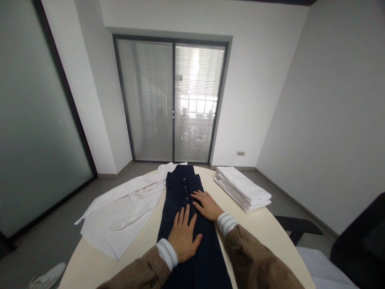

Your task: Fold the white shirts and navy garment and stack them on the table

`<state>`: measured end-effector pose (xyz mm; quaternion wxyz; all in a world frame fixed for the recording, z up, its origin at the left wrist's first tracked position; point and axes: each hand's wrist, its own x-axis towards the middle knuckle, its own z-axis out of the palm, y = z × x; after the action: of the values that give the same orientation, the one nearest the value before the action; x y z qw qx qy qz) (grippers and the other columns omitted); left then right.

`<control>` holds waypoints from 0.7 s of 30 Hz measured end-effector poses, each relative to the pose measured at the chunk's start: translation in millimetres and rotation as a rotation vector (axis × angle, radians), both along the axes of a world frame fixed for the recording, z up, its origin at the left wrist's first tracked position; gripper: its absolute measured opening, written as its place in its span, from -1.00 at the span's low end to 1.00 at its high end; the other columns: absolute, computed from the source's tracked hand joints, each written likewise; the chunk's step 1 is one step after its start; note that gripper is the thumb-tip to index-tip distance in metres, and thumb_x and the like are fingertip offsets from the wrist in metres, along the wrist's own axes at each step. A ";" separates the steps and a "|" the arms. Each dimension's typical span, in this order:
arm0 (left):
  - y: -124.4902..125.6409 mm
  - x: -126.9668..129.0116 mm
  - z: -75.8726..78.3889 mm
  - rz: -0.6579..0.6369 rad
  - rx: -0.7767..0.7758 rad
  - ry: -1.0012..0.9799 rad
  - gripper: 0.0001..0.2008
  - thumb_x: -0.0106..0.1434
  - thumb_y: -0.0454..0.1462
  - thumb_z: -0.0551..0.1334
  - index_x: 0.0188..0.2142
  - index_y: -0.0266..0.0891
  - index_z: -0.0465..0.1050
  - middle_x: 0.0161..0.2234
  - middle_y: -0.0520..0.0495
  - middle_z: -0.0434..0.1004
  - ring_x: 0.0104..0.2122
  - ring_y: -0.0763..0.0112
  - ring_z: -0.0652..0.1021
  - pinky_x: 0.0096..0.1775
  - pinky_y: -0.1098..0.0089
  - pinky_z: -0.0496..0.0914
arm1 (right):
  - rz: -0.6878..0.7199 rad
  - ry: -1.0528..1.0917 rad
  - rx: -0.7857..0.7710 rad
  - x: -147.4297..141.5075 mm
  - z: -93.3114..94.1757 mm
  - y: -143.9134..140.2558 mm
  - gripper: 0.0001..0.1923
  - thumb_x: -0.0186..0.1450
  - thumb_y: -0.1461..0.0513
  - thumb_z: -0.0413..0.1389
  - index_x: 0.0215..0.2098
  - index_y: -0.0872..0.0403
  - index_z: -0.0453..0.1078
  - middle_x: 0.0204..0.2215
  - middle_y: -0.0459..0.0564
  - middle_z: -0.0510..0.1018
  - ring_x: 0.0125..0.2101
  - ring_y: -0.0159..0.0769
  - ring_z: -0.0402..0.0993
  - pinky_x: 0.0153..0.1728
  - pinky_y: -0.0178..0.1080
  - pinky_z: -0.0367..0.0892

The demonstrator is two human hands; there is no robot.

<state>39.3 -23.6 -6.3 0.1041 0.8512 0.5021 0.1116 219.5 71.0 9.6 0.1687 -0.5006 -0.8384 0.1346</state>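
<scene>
A long navy garment (180, 190) with a short row of buttons lies lengthwise down the middle of the round table; I cannot tell its exact kind. My left hand (185, 237) rests flat on its lower middle, fingers spread, palm down. Farther up, my right hand (208, 205) lies on the garment's right side with its fingers stretched out below the buttons. Neither hand grips anything. The near end of the garment runs out of the picture between my forearms.
A loose white garment (126, 212) spreads over the table's left side and hangs past its edge. Folded white cloths (242, 186) are stacked at the right. The cream table (267, 237) has a dark chair (361, 241) beside it. Sliding glass doors (173, 100) stand beyond.
</scene>
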 end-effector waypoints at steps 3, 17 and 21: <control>1.3 -0.4 -1.6 0.011 -0.003 -0.012 -0.29 0.32 0.00 0.07 0.36 -0.31 0.08 0.41 -0.34 -0.30 0.37 -0.12 -0.15 0.30 -0.12 -0.09 | 0.029 -0.087 -0.082 -8.4 0.5 18.7 -0.46 0.45 0.02 -0.17 0.34 -0.03 0.16 0.36 0.05 0.15 0.37 -0.11 -0.09 0.33 0.07 -0.24; -1.4 -3.8 1.8 -0.036 -0.092 -0.128 -0.18 0.28 0.14 0.08 0.36 -0.31 0.06 0.41 -0.34 -0.39 0.38 -0.07 -0.25 0.32 -0.07 -0.22 | -0.270 -0.173 -0.019 -35.8 -26.6 40.0 -0.33 0.44 -0.08 -0.31 0.41 0.01 -0.02 0.41 -0.04 -0.03 0.39 -0.03 -0.21 0.31 0.01 -0.21; -7.1 0.6 7.3 -0.116 -0.135 -0.134 -0.14 0.25 0.13 0.14 0.37 -0.32 0.04 0.40 -0.39 -0.39 0.38 -0.07 -0.28 0.31 -0.07 -0.23 | -0.326 -0.183 -0.016 -21.6 -27.9 31.4 -0.33 0.43 -0.07 -0.27 0.41 0.02 0.00 0.41 -0.04 -0.01 0.38 0.02 -0.17 0.31 0.03 -0.18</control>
<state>39.9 -30.7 1.0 0.2006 0.8605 0.4504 0.1279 197.9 102.4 -18.3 0.1075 -0.6413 -0.7568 0.0661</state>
